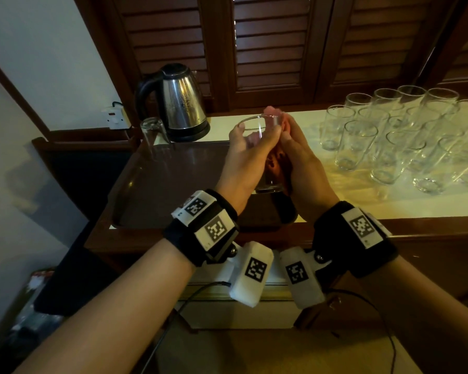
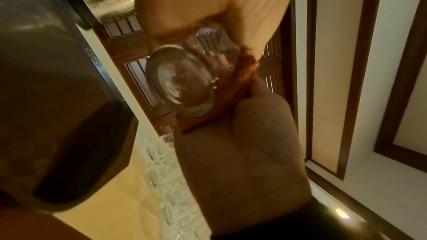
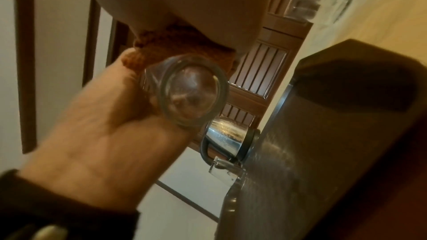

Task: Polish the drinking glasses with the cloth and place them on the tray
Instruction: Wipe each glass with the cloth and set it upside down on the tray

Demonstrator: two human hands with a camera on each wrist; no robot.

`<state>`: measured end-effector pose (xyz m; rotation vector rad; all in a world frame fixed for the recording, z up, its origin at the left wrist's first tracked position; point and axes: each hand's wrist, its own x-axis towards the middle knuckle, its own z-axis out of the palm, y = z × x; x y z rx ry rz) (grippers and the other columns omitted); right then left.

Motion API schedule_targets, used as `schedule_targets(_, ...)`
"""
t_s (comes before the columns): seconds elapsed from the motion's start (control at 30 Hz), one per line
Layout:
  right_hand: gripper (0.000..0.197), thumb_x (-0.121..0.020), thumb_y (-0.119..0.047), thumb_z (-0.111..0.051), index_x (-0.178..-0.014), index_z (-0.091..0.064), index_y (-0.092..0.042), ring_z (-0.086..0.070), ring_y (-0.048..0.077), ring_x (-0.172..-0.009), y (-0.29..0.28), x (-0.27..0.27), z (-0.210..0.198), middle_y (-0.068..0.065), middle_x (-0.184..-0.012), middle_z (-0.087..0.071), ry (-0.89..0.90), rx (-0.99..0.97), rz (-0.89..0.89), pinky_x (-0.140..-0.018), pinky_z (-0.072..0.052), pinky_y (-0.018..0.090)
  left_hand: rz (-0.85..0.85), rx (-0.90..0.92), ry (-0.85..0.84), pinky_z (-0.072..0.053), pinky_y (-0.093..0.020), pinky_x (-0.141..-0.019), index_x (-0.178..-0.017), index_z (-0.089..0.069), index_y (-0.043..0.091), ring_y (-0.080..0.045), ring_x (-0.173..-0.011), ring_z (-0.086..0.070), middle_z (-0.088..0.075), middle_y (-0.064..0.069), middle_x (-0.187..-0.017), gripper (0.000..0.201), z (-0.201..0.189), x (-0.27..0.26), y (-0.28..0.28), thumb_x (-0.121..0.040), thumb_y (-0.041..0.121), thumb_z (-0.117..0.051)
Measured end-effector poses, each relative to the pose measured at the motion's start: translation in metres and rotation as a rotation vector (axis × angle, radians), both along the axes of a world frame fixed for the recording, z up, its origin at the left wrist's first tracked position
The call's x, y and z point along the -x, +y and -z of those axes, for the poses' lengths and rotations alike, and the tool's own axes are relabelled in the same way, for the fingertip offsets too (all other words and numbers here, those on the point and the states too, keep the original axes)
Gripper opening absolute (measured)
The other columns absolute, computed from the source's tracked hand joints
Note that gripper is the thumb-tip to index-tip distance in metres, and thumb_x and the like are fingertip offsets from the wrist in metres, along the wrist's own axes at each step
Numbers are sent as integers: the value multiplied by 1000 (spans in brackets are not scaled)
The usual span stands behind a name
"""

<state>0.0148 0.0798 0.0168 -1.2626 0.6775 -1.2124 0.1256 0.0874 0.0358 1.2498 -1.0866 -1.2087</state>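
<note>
My left hand (image 1: 243, 157) fingers (image 1: 237, 130) wrap a drinking glass (image 1: 262, 147) above the dark tray (image 1: 152, 190); my right hand (image 1: 300, 157) presses an orange cloth (image 2: 245, 79) against it. Clear glasses (image 1: 389, 136) crowd the bench's (image 1: 362, 203) right end, a kettle (image 1: 179, 101) its far-left corner.

No legible text, brand or number appears; only black-and-white square code markers (image 1: 216, 228) stand on the wrist units, bearing no readable characters.

Steel kettle (image 1: 183, 103) on counter (image 1: 362, 201); louvred shutters (image 1: 270, 44) behind.
</note>
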Motion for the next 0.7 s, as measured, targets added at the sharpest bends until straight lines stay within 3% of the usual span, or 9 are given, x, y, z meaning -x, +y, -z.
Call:
schedule_targets(0.1, 40, -108, -33, -34, -146, -47, -27, -60, 26, -127, 3, 5, 1, 10, -140, -59, -144, -166, -53, -103, -51, 46, 26, -10, 48, -47, -49, -105, -152, -33, 20, -24, -123, -59, -58, -8, -136, 94, 1, -3, 3, -76, 63, -69)
schedule_targets(0.2, 45, -107, -37, -37, -147, -48, -20, -64, 28, -122, 4, 10, 4, 13, -133, -65, -214, -259, -81, -98, -52, 45, 87, -39, 67, -47, -52, -105, -143, -46, 20, -26, -120, -62, -63, -9, -131, 87, 2, -7, 5, -74, 69, -66)
schedule_targets(0.27, 43, -109, -34, -34, -148, -46, -23, -66, 24, -118, 4, 11, 3, 9, -130, -67, -157, -194, -49, -94, -55, 42, 48, -50, 50, -47, -52, -105, -148, -39, 19, -27, -121, -61, -60, -10, -135, 93, 2, -7, 3, -73, 66, -67)
schedule_targets(0.37, 44, -109, -37, -30, -152, -36, -31, -65, 20, -113, 4, 8, 0, 3, -132, -61, 31, -22, 11, -86, -57, 36, -4, -45, 25, -45, -49, -107, -157, -19, 25, -23, -125, -56, -55, -6, -139, 83, 1, -3, 0, -90, 50, -61)
schedule_targets(0.47, 46, -108, -35, -30, -153, -35, -29, -53, 19, -133, 5, 4, -1, 1, -151, -45, 55, 45, 19, -106, -51, 43, -10, -14, -16, -48, -32, -94, -158, -13, 19, -8, -108, -57, -57, 9, -115, 80, 0, 2, 2, -97, 42, -59)
schedule_targets(0.53, 40, -110, -30, -29, -147, -43, -29, -57, 18, -130, 8, 5, -2, 2, -146, -53, -21, -20, -2, -106, -51, 41, -16, -5, -1, -49, -33, -96, -156, -21, 17, -11, -111, -59, -59, 5, -118, 82, -2, 3, 6, -92, 47, -64)
schedule_targets(0.6, 39, -109, -33, -32, -143, -50, -28, -63, 22, -123, 10, 8, -2, 7, -136, -62, -110, -129, -38, -100, -54, 42, 32, -30, 41, -49, -43, -103, -150, -37, 18, -21, -119, -61, -62, -5, -129, 81, 1, 2, 7, -86, 58, -66)
schedule_targets(0.7, 43, -108, -36, -36, -146, -49, -20, -66, 25, -119, 10, 13, 2, 11, -131, -67, -183, -220, -51, -98, -54, 44, 96, -57, 50, -47, -51, -106, -137, -51, 18, -25, -119, -63, -65, -9, -128, 69, 0, -3, 11, -86, 63, -61)
